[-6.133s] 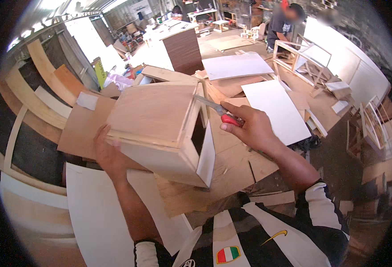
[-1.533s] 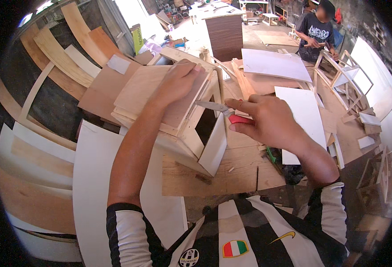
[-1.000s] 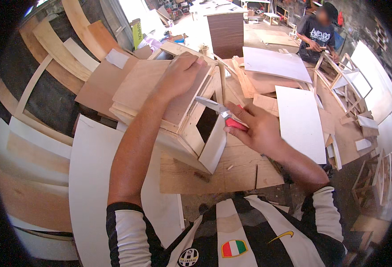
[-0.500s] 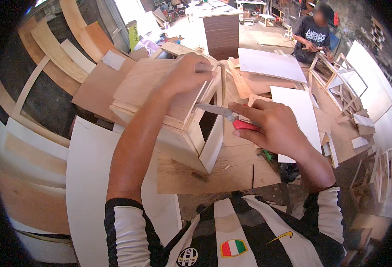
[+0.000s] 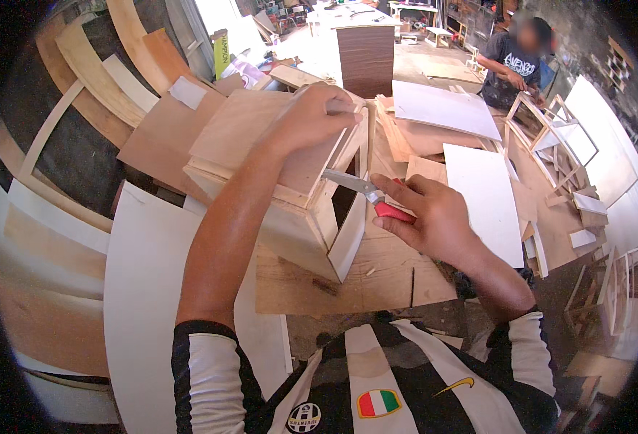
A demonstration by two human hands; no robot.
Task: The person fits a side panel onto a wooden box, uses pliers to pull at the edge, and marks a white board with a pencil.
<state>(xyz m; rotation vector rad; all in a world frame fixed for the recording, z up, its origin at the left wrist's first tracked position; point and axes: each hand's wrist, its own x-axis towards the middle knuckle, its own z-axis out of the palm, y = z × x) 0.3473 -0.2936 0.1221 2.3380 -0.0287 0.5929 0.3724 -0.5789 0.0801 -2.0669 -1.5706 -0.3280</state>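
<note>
A pale wooden box (image 5: 286,242) with an open-framed side stands tilted from my view on the bench board (image 5: 398,289). My left hand (image 5: 315,116) rests over the far right part of its top, fingers curled in a pinch; a small greyish piece shows between them, too hidden to name. My right hand (image 5: 435,217) is closed round red-handled scissors (image 5: 393,212). Their grey blades, pressed together, point left, and the tip meets the top panel's right edge (image 5: 324,173). Below that edge, a dark opening shows in the box's side.
White panels (image 5: 482,202) and wood offcuts lie to the right. A pencil-thin dark stick (image 5: 413,287) lies near the bench's front edge. Tall boards (image 5: 152,289) lean at left. Across the bench, a person (image 5: 511,65) works beside a wooden frame (image 5: 550,141).
The view has shifted slightly. My right hand and the scissors have moved a little, with the blade tip still at the panel edge. My left hand keeps its pinch.
</note>
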